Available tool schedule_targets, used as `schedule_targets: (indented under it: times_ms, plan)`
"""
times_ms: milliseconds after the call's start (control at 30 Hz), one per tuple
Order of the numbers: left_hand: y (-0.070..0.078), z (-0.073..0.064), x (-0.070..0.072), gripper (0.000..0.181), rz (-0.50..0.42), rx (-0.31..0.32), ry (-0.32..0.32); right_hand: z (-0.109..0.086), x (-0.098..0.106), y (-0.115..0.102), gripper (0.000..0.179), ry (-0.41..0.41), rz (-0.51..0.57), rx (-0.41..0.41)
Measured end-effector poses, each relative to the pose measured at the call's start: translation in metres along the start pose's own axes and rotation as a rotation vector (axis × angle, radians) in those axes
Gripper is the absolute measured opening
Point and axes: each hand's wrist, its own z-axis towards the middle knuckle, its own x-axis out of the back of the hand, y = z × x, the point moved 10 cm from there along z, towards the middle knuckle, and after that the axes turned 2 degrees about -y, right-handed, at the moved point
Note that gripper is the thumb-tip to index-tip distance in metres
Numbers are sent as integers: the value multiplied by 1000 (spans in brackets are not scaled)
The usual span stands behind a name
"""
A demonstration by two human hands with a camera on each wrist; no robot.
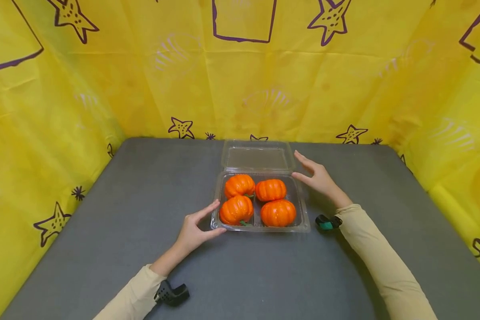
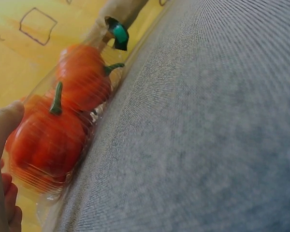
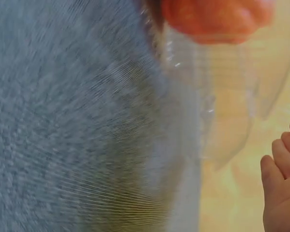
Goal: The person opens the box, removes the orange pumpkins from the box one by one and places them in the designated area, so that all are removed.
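A clear plastic clamshell container (image 1: 304, 213) lies on the table with its lid (image 1: 258, 158) folded back behind it. Inside sit several small orange pumpkins (image 1: 278, 213), split between two sides by a low divider. My left hand (image 1: 192, 231) is at the container's left side, fingers and thumb spread around the front left corner. The left wrist view shows its thumb close to the wall near a green-stemmed pumpkin (image 2: 48, 140). Beyond the right side, near the hinge, my right hand (image 1: 320, 178) has its fingers extended and spread; a gap to the container shows in the right wrist view.
The container stands at the middle of a dark grey table (image 1: 152, 191). Yellow cloth (image 1: 140, 80) with starfish drawings hangs behind and at both sides. A dark wrist-worn device is on each arm, the left one (image 1: 174, 294) close to the tabletop.
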Motion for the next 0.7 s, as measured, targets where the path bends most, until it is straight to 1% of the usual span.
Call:
schedule_targets:
  times_ms: [167,267,367,433,500,600,700]
  plan:
    - [2,0,1,58,27,-13,5,-6,3,-16,64,-17,-14,46]
    - [1,0,1,57,23,-11,3,-11,5,-24,63,-11,15,101]
    - [1,0,1,57,15,-14,4,-18,7,-36,58,7,119,209]
    - [4,0,2,58,24,-31,6,-24,8,-46,55,18,197,316]
    - [6,0,2,58,35,-54,11,-30,8,-57,57,19,260,425]
    - [9,0,3,59,54,-81,15,-38,8,-72,67,29,295,555]
    - [9,0,3,59,60,-83,13,-42,8,-80,70,52,289,600]
